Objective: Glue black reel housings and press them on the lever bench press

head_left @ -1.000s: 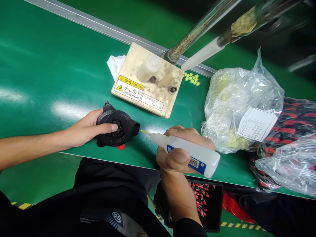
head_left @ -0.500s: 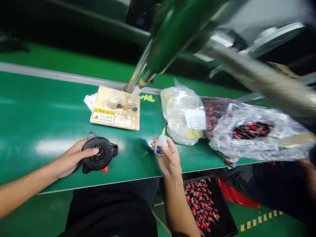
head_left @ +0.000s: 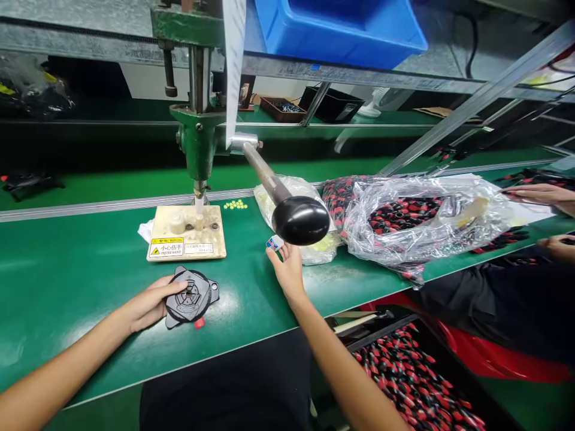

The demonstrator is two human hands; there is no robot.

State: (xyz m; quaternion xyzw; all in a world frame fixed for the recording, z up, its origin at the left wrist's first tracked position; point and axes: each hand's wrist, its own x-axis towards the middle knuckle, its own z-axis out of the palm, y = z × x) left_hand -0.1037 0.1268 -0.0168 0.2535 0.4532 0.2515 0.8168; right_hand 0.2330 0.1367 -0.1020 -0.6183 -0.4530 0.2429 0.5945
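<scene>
My left hand is closed on a round black plastic part with flat lobes around it. Its thumb lies over the slotted centre, and a small red tab sticks out at the lower edge. Fingers of my right hand close round a small white squeeze bottle with a blue label. The bottle's nozzle cannot be made out. Just beyond that hand, the press lever's black knob hangs in front of a clear bag.
A green hand press stands over its cream base plate. Small yellow pieces lie beside it. Rightward is an open plastic bag of red-and-black parts. Below the bench sits a black tray of similar parts. A co-worker's hands are far right.
The view has tilted up, bringing the press and a blue bin into sight. My right hand has moved the bottle away toward the clear bag. My left hand keeps its hold on the black part.
</scene>
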